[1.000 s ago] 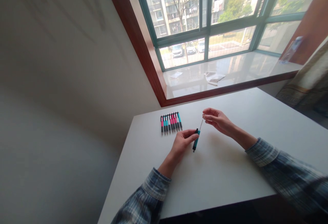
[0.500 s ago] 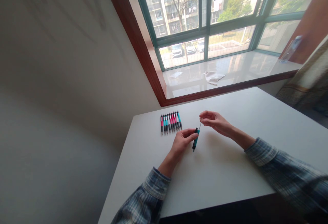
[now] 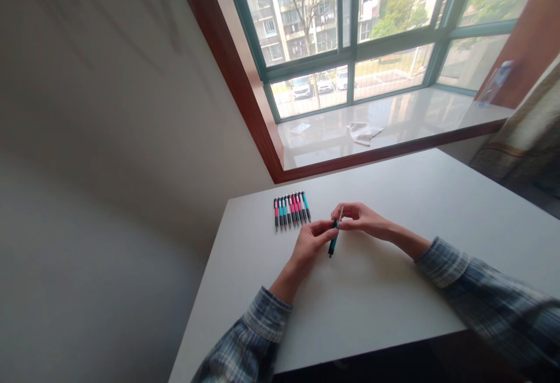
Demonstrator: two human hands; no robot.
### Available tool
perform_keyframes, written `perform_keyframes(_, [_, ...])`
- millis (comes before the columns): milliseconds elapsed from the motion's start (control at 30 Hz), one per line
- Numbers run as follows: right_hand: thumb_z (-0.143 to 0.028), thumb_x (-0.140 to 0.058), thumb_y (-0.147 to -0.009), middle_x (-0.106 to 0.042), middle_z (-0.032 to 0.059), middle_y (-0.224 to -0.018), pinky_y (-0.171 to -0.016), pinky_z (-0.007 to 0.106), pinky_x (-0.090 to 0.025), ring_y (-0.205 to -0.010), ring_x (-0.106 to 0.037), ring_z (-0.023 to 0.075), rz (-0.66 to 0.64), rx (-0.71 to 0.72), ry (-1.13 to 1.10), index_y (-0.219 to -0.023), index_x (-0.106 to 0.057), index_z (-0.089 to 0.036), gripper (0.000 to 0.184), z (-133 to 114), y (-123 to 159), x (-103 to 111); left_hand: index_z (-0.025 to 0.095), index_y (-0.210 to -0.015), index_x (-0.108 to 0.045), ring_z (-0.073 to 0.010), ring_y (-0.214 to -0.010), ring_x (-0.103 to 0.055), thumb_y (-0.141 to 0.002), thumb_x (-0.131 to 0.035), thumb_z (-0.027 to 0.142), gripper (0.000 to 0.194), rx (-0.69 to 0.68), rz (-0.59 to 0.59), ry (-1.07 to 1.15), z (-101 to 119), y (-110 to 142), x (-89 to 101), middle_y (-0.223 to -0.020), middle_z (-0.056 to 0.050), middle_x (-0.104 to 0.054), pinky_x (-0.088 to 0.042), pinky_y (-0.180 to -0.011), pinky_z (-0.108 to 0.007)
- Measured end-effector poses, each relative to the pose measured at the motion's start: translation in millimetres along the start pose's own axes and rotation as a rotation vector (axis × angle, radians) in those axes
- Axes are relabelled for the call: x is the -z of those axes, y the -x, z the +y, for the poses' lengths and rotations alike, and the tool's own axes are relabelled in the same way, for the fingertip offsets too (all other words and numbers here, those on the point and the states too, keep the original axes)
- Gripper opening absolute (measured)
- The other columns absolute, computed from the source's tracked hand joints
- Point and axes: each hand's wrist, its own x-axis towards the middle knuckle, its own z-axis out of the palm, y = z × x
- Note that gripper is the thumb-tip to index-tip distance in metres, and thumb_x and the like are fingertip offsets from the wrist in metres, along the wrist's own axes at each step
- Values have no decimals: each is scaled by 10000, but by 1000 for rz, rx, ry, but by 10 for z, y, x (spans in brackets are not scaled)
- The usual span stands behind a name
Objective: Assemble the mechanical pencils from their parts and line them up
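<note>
Grip, left hand (image 3: 310, 247): clenched on a pen (image 3: 333, 244), fingers wrapped round the teal-and-black barrel. Pen tilts slightly, upper end toward the window, lower end showing below the hand, close over the counter (image 3: 385, 319); contact with the surface cannot be told.

Grip, right hand (image 3: 364, 221): thumb and fingertips pinched at a thin silver rod (image 3: 340, 212) rising from the barrel's upper end. Too small to tell if it is a refill.

Pose: both forearms reach in from the counter's near edge, wrists low and elbows wide, plaid sleeves (image 3: 265, 336) at the cuffs. Hands meet at the barrel, fingers almost touching.

Row of pens (image 3: 291, 211) lies side by side, just left of the hands.

Note: a short pinch near the barrel mouth, with the left hand steady, looks the surest way to keep the rod in line and unbent.
</note>
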Motion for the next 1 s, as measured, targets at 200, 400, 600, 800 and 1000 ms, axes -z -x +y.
perform_keyframes(200, [-452, -824, -807, -712, 41, -936, -802, 339, -486, -870, -637, 212, 8, 16, 1, -925, -729, -209, 287, 73, -17, -31, 138, -1004, -822, -210, -851, -673, -757, -851, 415, 372, -1, -5, -17, -16, -17, 8, -1002, -103, -782, -495, -779, -300])
perform_keyframes(400, [-333, -843, -800, -710, 21, -1057, -871, 321, -490, -981, -637, 197, 175, 66, -299, -897, -742, -245, 165, 9, -30, 23, 154, -1028, -802, -195, -861, -655, -728, -875, 375, 379, 5, 11, -8, -21, -9, 7, -978, -86, -767, -489, -802, -298])
perform_keyframes(600, [-347, -821, -828, -725, 11, -1023, -934, 328, -501, -1021, -648, 186, 440, 78, -537, -1038, -756, -294, 226, -63, -44, 247, 164, -942, -776, -183, -896, -645, -731, -874, 359, 304, -6, 32, 45, -90, -24, 41, -956, -68, -752, -470, -862, -294])
perform_keyframes(800, [-482, -806, -837, -605, -16, -776, -687, 280, -454, -719, -532, 130, 457, 29, -329, -1123, -738, -240, 381, 65, -83, 249, 168, -977, -759, -177, -879, -629, -731, -865, 356, 327, 17, 53, 97, -74, -35, 40, -938, -62, -741, -458, -846, -293])
perform_keyframes(1000, [-499, -831, -809, -527, -36, -658, -622, 293, -365, -624, -429, 115, 448, 41, -168, -842, -709, -205, 320, 154, -101, 230, 166, -971, -742, -163, -838, -605, -750, -843, 349, 304, 27, 60, 115, -51, -28, 30, -912, -57, -726, -448, -795, -281])
